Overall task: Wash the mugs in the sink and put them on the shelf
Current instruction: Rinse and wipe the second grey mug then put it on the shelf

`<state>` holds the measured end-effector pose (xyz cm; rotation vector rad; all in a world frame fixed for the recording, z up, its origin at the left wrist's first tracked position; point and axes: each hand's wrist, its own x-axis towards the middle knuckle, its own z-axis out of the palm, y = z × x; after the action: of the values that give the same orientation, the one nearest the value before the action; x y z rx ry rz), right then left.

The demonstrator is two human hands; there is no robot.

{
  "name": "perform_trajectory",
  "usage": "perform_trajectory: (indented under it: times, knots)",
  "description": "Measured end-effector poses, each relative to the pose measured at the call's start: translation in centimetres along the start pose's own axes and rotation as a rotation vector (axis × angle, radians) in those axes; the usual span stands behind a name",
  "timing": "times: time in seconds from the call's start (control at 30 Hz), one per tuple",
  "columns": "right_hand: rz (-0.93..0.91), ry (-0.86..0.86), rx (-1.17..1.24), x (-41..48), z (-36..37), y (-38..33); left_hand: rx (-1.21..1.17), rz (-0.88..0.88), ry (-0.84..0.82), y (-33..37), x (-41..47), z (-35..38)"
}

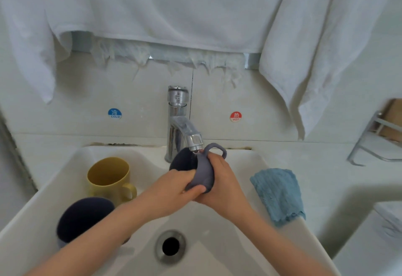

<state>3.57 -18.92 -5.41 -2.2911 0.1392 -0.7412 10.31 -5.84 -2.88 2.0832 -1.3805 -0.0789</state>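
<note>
A grey-purple mug (pixel 203 172) is tilted under the chrome faucet (pixel 180 123), its dark opening facing left and its handle up. My left hand (pixel 176 188) grips its lower side; my right hand (pixel 219 180) wraps it from the right. A yellow mug (pixel 108 176) stands upright at the sink's back left. In front of it another dark-lined mug (pixel 82 217) is partly hidden by my left forearm. All sit in the white sink (pixel 250 243).
A blue cloth (pixel 279 193) lies on the sink's right rim. A metal wire shelf (pixel 378 140) is fixed to the wall at right. White towels (pixel 174 8) hang above the faucet. The drain (pixel 170 246) is in the basin's middle.
</note>
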Motion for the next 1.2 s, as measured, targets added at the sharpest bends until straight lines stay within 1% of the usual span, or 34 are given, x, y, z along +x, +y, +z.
perform_trajectory:
  times: [0.03, 0.07, 0.13, 0.2, 0.27, 0.37, 0.47, 0.53, 0.57, 0.63, 0.73, 0.8, 0.93, 1.0, 1.07, 1.1, 1.13, 1.2]
  knots:
    - [0.000, -0.022, 0.000, 0.0, -0.2, -0.1, 0.019, 0.016, -0.048, -0.2, -0.1, -0.3]
    - [0.005, -0.061, 0.008, 0.0, -0.6, -0.4, 0.018, 0.022, -0.063, -0.3, -0.1, -0.6]
    - [0.024, -0.162, 0.052, 0.1, -1.5, -0.8, 0.033, 0.026, -0.048, -0.7, 0.1, -1.1]
    - [0.015, -0.212, 0.038, 0.3, -2.6, -1.0, 0.042, 0.026, -0.030, -1.2, 0.0, -1.4]
    - [-0.001, -0.179, 0.013, 0.5, -3.5, -0.7, 0.040, 0.028, -0.035, -1.8, -0.3, -1.4]
    - [-0.048, -0.051, 0.017, 0.7, -4.3, -0.1, 0.017, 0.026, -0.058, -1.9, -0.6, -1.2]
    - [-0.047, 0.063, 0.017, 1.0, -4.8, 0.3, -0.028, 0.038, -0.046, -1.6, -0.3, -1.3]
    - [-0.025, 0.071, 0.055, 1.0, -4.9, 0.2, -0.025, 0.031, -0.064, -1.5, -0.1, -1.4]
    - [-0.008, 0.047, 0.070, 1.0, -4.9, 0.0, -0.013, 0.032, -0.088, -1.4, -0.1, -1.4]
    - [0.002, -0.042, 0.095, 1.0, -4.8, -0.1, 0.037, 0.037, -0.130, -1.4, -0.4, -1.4]
    - [0.000, -0.220, 0.072, 0.6, -4.4, -0.3, 0.115, 0.090, -0.138, -1.9, -0.9, -0.7]
    - [0.006, -0.288, 0.070, 0.3, -4.1, -0.3, 0.171, 0.106, -0.139, -2.0, -1.1, -0.7]
    - [0.054, -0.331, 0.067, -0.2, -4.2, 0.5, 0.451, 0.227, -0.167, -1.3, -1.3, -0.8]
    - [0.029, -0.318, 0.046, -0.4, -4.2, 0.6, 0.514, 0.205, -0.177, -0.9, -1.4, -0.7]
    - [0.002, -0.278, 0.039, -0.6, -3.9, 0.3, 0.532, 0.170, -0.133, -0.3, -1.6, -0.6]
    - [-0.004, -0.259, 0.047, -0.7, -3.7, 0.0, 0.528, 0.147, -0.095, -0.2, -1.8, -0.5]
    - [0.000, -0.244, 0.062, -0.8, -3.5, -0.2, 0.458, 0.093, -0.051, -0.1, -2.0, -0.4]
    - [-0.004, -0.218, 0.066, -0.9, -2.9, -0.6, 0.149, -0.058, -0.022, 1.1, -1.9, -0.2]
